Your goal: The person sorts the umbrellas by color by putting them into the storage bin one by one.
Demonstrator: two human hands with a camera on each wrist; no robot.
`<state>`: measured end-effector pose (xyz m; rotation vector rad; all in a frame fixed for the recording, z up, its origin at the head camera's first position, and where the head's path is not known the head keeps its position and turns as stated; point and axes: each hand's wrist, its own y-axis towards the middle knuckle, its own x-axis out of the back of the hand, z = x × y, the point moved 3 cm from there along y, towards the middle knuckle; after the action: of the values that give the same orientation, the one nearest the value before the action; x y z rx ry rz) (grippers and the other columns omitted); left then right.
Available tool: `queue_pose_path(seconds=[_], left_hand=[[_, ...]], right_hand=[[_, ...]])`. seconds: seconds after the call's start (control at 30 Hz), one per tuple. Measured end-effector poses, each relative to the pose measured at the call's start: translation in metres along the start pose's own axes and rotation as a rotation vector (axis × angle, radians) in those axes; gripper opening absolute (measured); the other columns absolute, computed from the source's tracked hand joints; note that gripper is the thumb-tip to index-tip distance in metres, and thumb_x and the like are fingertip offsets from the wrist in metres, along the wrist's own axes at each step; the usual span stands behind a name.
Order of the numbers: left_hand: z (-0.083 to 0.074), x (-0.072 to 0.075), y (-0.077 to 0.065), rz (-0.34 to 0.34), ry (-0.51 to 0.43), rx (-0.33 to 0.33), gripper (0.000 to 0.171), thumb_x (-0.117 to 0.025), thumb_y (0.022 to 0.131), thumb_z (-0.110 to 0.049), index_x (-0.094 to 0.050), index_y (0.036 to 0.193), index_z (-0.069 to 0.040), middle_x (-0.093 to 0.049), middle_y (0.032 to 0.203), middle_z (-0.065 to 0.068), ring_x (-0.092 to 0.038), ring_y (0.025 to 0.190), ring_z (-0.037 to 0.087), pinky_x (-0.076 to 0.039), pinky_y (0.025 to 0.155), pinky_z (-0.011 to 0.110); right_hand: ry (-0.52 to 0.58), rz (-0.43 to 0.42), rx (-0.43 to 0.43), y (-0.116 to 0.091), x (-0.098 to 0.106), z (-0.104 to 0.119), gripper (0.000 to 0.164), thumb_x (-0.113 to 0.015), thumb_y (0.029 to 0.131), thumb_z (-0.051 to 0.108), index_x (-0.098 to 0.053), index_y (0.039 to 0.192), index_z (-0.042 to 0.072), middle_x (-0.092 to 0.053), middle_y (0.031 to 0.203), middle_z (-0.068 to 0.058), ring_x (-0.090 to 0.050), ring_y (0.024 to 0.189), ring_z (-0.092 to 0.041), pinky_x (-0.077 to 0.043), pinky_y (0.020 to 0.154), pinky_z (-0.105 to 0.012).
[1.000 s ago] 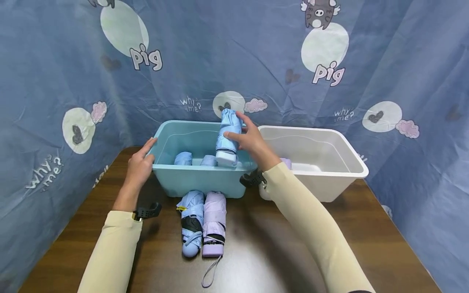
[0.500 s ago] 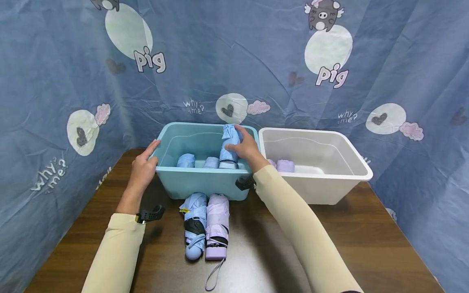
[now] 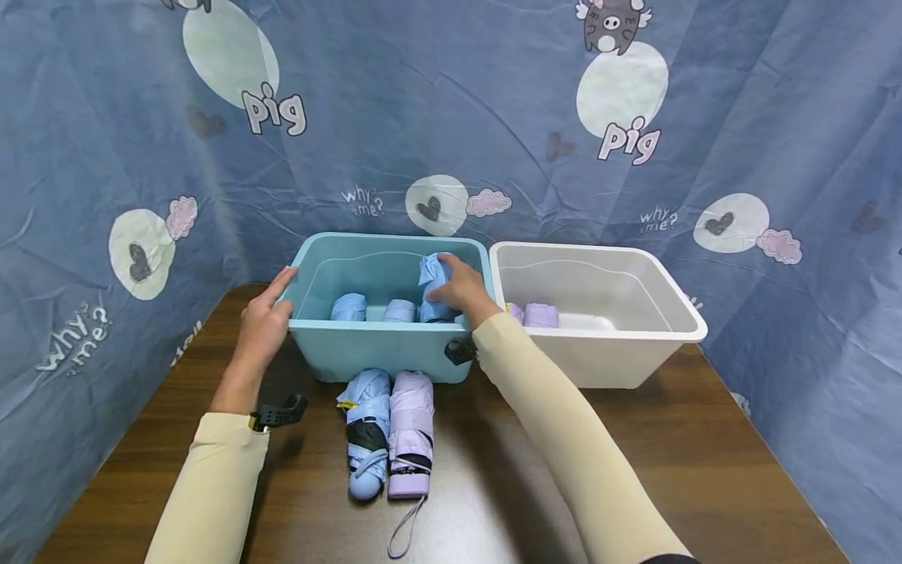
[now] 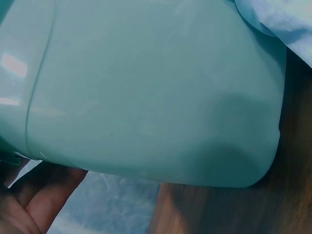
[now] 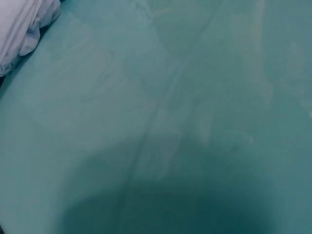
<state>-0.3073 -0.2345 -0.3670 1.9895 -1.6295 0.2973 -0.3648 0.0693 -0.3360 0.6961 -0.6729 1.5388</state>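
Observation:
My right hand [image 3: 461,290] holds a blue folded umbrella [image 3: 432,301] down inside the teal bin [image 3: 380,350], at its right end. The umbrella's lower end is hidden behind the bin's front wall. Two more blue folded umbrellas, one at the left [image 3: 348,307] and a paler one [image 3: 400,311], lie in the same bin. My left hand [image 3: 264,321] grips the bin's left rim; in the left wrist view its fingers [image 4: 53,195] are at the rim. In front of the bin, a blue umbrella [image 3: 368,435] and a lilac umbrella [image 3: 412,435] lie side by side.
A white bin [image 3: 599,356] stands right beside the teal one, with lilac umbrellas [image 3: 541,316] in its left end. Both bins sit on a brown wooden table [image 3: 535,470]. A blue printed cloth [image 3: 338,157] hangs close behind them.
My right hand has lowered the blue umbrella from above the teal bin down into it. My left hand stays at the rim, and the umbrellas on the table have not moved.

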Motion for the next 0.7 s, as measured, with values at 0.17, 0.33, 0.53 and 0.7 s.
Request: queue_pose_path(seconds=[0.17,0.33,0.53,0.7], left_hand=[[0.0001,0.0006,-0.0007,0.003,0.010,-0.003,0.061,-0.035,0.089,-0.007,-0.040,0.149,-0.020,-0.032,0.155,-0.001,-0.027,0.142,0.028,-0.027,0.106,0.053],[0.0016,0.0021,-0.0016,-0.001,0.010,-0.005,0.060,-0.035,0.090,-0.008,-0.040,0.149,-0.020,-0.032,0.154,-0.002,-0.027,0.142,0.027,-0.027,0.106,0.052],[0.0029,0.0033,-0.0041,0.002,0.014,-0.008,0.060,-0.035,0.090,-0.008,-0.040,0.149,-0.020,-0.032,0.155,-0.001,-0.027,0.141,0.028,-0.028,0.101,0.050],[-0.0002,0.0007,-0.0019,-0.003,0.001,-0.016,0.060,-0.035,0.090,-0.007,-0.040,0.149,-0.020,-0.032,0.155,-0.002,-0.027,0.142,0.027,-0.028,0.102,0.052]], right_hand=[[-0.026,0.020,-0.008,-0.0007,-0.0016,0.0007,0.079,-0.078,0.079,0.015,-0.040,0.148,0.022,-0.044,0.145,-0.016,-0.044,0.128,-0.034,-0.034,0.107,-0.044],[-0.009,0.025,-0.016,-0.0012,-0.0034,0.0023,0.074,-0.074,0.081,0.011,-0.043,0.147,0.023,-0.044,0.146,-0.015,-0.049,0.124,-0.031,-0.040,0.103,-0.042],[0.133,0.048,-0.057,-0.0024,-0.0069,0.0006,0.068,-0.068,0.086,0.007,-0.042,0.147,0.022,-0.043,0.145,-0.014,-0.068,0.080,-0.030,-0.056,0.066,-0.033],[0.147,0.005,-0.024,-0.0016,-0.0018,0.0009,0.065,-0.069,0.087,0.011,-0.043,0.146,0.020,-0.047,0.142,-0.016,-0.065,0.080,-0.022,-0.054,0.063,-0.028]])
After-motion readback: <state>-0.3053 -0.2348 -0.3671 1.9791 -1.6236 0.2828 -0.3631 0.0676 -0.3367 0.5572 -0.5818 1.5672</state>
